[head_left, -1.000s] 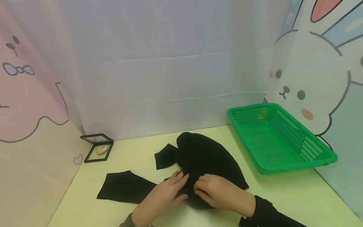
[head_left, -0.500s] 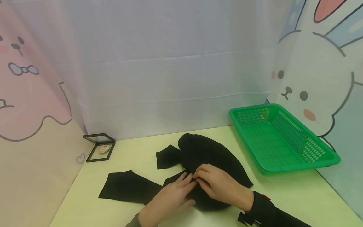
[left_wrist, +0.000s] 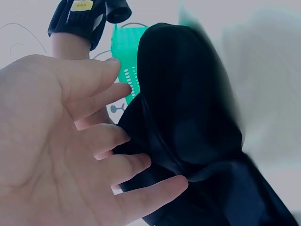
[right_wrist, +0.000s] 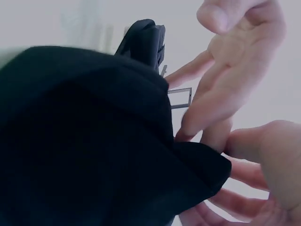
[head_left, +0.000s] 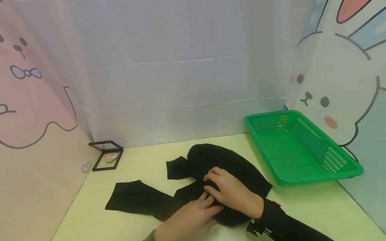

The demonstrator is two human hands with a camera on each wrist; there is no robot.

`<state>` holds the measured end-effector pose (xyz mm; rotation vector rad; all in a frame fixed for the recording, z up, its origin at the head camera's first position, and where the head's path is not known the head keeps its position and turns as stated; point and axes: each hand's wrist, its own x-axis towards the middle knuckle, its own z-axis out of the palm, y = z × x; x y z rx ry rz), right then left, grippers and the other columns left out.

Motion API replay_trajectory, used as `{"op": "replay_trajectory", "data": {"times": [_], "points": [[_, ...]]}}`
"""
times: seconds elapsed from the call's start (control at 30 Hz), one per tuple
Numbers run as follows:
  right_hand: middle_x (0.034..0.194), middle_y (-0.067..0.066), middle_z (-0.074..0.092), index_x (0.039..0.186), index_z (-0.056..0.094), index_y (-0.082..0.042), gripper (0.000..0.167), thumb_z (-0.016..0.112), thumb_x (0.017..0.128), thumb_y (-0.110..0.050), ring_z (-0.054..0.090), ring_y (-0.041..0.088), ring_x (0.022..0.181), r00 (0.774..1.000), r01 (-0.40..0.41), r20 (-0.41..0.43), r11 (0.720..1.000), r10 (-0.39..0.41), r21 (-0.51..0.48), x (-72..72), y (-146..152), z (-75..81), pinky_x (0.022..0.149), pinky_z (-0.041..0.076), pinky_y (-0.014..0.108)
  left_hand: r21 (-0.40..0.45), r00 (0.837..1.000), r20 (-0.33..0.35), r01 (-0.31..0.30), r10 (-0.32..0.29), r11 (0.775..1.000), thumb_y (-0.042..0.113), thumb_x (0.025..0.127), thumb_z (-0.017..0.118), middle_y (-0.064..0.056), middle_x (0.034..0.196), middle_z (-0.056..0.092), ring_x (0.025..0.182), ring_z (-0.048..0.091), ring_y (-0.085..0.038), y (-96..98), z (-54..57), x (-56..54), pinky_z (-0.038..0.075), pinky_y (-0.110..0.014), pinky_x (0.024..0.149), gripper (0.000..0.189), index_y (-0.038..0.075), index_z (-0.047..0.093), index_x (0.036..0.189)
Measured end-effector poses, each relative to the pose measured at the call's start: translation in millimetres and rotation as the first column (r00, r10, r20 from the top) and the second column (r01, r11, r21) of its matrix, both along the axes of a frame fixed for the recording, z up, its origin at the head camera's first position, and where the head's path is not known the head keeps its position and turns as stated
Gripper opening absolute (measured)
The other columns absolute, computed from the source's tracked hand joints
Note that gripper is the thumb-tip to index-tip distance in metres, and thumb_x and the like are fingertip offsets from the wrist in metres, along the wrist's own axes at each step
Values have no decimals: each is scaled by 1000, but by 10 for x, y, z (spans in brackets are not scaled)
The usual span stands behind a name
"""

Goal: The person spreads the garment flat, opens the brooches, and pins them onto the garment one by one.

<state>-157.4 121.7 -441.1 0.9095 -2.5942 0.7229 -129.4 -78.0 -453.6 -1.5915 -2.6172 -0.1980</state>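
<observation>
A crumpled black garment (head_left: 224, 157) lies on the table, two sleeve-like ends reaching out to the left. My left hand (head_left: 193, 216) rests on its near part, fingers extended; the left wrist view shows the palm (left_wrist: 70, 136) with straight fingertips beside the cloth (left_wrist: 188, 103). Just beyond, my right hand (head_left: 230, 192) touches the garment with loosely bent fingers. In the right wrist view its thumb (right_wrist: 216, 16) stands away from the fingers, nothing pinched between. Black cloth (right_wrist: 84, 150) fills that view's left side and hides part of the fingertips.
To the right, a green plastic basket (head_left: 261, 150) stands tilted near the back wall. A small black frame (head_left: 104, 169), propped open with a round pale object (head_left: 111, 157) in it, sits at the table's back left corner. White curtain (head_left: 181, 77) closes off the back.
The right hand moves up, then slightly left over the garment, its thumb and fingers parting. The left hand slides right and nearer to me. More of the garment's middle shows on the left.
</observation>
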Motion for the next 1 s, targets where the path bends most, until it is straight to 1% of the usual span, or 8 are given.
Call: {"op": "replay_trajectory", "data": {"times": [0.13,0.33,0.43,0.53,0.57,0.83,0.93,1.0], "points": [[109,2,65,111,72,-10,18,76,93,-11,65,13,90,997,-5,81,999,1,45,-13,7,-3,72,55,22,-31,998,63,-15,17,999,28,104,63,-5,157,49,141,52,-36,17,-21,-2,56,-34,101,42,23,57,145],[110,3,66,113,71,-8,24,75,91,0,68,15,92,997,15,79,998,-20,63,-36,63,-16,75,58,26,-90,980,174,-83,98,992,34,105,60,-11,159,47,143,51,-30,-93,-86,-11,56,-30,100,42,22,61,145],[110,5,66,114,70,-6,26,75,90,2,69,18,94,996,33,80,997,-38,66,-53,114,-29,76,59,29,-138,948,273,-132,166,982,40,104,61,-4,161,45,142,53,-27,-167,-194,-36,58,-31,96,42,25,62,143],[109,6,67,115,70,-4,27,74,90,4,69,21,95,993,46,104,997,-52,67,-65,179,-53,76,59,30,-197,898,374,-169,233,966,41,102,63,3,160,46,141,54,-25,-209,-285,-67,58,-33,95,41,28,63,141],[109,7,67,115,70,-4,27,74,89,4,69,21,95,992,51,112,997,-58,64,-67,200,-64,76,59,30,-216,876,407,-184,260,959,40,101,65,5,159,47,140,54,-25,-215,-302,-77,58,-34,96,40,29,64,139],[106,8,68,114,70,-2,28,74,88,6,70,24,94,988,87,122,996,-89,25,-76,347,-120,75,60,32,-281,811,433,-294,394,914,39,94,73,6,151,56,141,53,-21,-291,-288,-83,54,-35,104,41,27,68,133],[105,9,69,113,70,-2,28,74,87,7,70,24,95,989,90,118,996,-91,10,-87,382,-114,74,60,32,-273,802,423,-330,421,904,39,93,74,6,149,58,141,53,-20,-345,-251,-75,54,-36,104,41,28,68,132],[105,9,69,114,70,-2,28,74,87,7,70,25,95,987,96,126,995,-96,6,-92,397,-103,74,60,32,-261,809,397,-352,432,899,38,92,74,5,148,59,139,55,-21,-389,-240,-71,55,-38,103,40,28,69,130]]}}
